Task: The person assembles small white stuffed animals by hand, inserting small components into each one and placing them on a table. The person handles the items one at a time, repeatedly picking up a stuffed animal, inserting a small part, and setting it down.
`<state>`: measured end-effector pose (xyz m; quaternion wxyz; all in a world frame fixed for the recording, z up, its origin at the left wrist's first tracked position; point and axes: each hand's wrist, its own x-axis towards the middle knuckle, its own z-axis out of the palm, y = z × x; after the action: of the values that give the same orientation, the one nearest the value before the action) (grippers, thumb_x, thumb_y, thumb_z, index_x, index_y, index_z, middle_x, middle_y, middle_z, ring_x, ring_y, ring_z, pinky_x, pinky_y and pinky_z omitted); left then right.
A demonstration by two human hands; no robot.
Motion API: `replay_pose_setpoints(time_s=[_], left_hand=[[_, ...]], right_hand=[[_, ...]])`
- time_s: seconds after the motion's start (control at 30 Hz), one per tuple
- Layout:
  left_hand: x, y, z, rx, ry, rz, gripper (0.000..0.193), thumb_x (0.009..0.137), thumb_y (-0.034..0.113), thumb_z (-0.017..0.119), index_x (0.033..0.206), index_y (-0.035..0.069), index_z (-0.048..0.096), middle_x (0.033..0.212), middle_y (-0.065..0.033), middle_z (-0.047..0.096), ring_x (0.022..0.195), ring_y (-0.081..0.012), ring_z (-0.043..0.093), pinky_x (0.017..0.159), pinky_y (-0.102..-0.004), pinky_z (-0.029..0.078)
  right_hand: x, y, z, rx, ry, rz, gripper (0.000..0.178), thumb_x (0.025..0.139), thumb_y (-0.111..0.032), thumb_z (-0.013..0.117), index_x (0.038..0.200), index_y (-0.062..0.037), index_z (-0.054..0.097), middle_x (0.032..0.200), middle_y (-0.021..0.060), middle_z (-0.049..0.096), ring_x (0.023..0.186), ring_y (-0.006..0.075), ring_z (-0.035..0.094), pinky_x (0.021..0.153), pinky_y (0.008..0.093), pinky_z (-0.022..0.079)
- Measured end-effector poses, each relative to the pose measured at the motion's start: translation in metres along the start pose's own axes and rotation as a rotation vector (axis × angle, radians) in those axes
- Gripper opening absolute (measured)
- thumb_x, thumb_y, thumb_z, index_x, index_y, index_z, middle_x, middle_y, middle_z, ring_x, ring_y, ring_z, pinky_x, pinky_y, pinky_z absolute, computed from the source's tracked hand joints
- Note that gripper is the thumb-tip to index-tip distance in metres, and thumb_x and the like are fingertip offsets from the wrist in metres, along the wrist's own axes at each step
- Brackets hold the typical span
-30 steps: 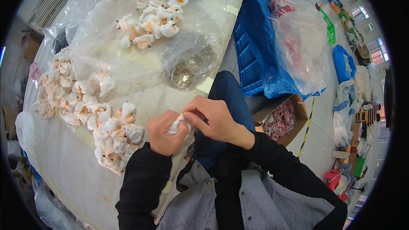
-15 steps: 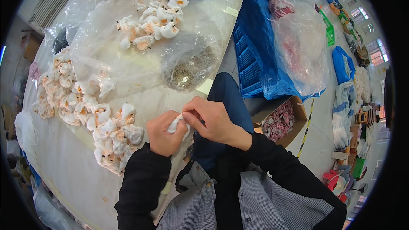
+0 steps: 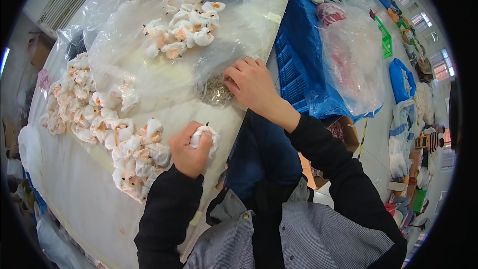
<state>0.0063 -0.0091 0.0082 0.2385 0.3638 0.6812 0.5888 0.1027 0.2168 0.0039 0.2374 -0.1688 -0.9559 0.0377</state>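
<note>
My left hand [image 3: 187,150] is closed around a small white plush piece [image 3: 211,138] above the table. A thin dark tip sticks up from that piece. Farther off and to the right, my right hand [image 3: 251,83] reaches down to a clear plastic bag of small greyish pellets [image 3: 217,91]. Its fingers are curled over the pellets, and whatever lies between the fingertips is hidden. A long heap of white plush pieces [image 3: 130,144] with orange patches lies left of my left hand. More such plush pieces [image 3: 181,27] rest on clear plastic sheeting beyond the pellet bag.
The pale table [image 3: 99,189] ends just right of my right hand. Beyond its edge stand a blue plastic crate [image 3: 290,72] and a large clear bag [image 3: 351,55] with pinkish contents. A cardboard box [image 3: 351,137] sits on the floor below.
My right hand has left the plush piece and moved forward to the pellet bag. My left hand keeps hold of the piece, whose dark tip now shows.
</note>
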Motion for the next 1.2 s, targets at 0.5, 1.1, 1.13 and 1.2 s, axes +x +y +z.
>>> replay_pose_setpoints(time_s=[0.5, 1.1, 1.13, 1.2], left_hand=[[0.001, -0.002, 0.002, 0.002, -0.025, -0.008, 0.016, 0.093, 0.012, 0.068, 0.086, -0.002, 0.068, 0.069, -0.0068, 0.065, 0.063, -0.0101, 0.059, 0.061, -0.0295, 0.049], [0.002, -0.005, 0.002, 0.003, -0.078, 0.002, 0.016, 0.095, 0.014, 0.066, 0.089, -0.001, 0.066, 0.068, -0.0092, 0.063, 0.061, -0.0142, 0.058, 0.06, -0.0321, 0.048], [0.001, -0.005, 0.001, 0.011, -0.079, 0.011, 0.016, 0.095, 0.013, 0.066, 0.088, -0.001, 0.066, 0.068, -0.0093, 0.063, 0.061, -0.0143, 0.058, 0.06, -0.0321, 0.048], [0.001, -0.003, -0.001, 0.029, -0.08, 0.028, 0.015, 0.094, 0.012, 0.065, 0.087, -0.001, 0.066, 0.068, -0.0094, 0.062, 0.06, -0.0146, 0.057, 0.059, -0.0322, 0.047]], right_hand=[[-0.003, -0.011, -0.007, 0.275, 0.138, -0.074, 0.015, 0.086, -0.019, 0.08, 0.098, -0.0121, 0.073, 0.091, 0.0038, 0.066, 0.088, 0.0269, 0.062, 0.084, 0.0389, 0.046], [0.004, -0.016, 0.003, 0.178, 0.066, -0.044, 0.008, 0.088, -0.019, 0.074, 0.091, -0.0135, 0.07, 0.09, 0.0036, 0.063, 0.093, 0.025, 0.061, 0.085, 0.041, 0.044], [0.004, -0.018, -0.001, 0.24, 0.072, -0.048, 0.007, 0.087, -0.018, 0.075, 0.091, -0.0134, 0.07, 0.09, 0.0037, 0.063, 0.091, 0.0253, 0.061, 0.084, 0.0411, 0.044], [0.004, -0.025, -0.013, 0.363, 0.083, -0.057, 0.007, 0.086, -0.015, 0.076, 0.089, -0.0132, 0.071, 0.088, 0.004, 0.063, 0.088, 0.0258, 0.062, 0.081, 0.0411, 0.045]])
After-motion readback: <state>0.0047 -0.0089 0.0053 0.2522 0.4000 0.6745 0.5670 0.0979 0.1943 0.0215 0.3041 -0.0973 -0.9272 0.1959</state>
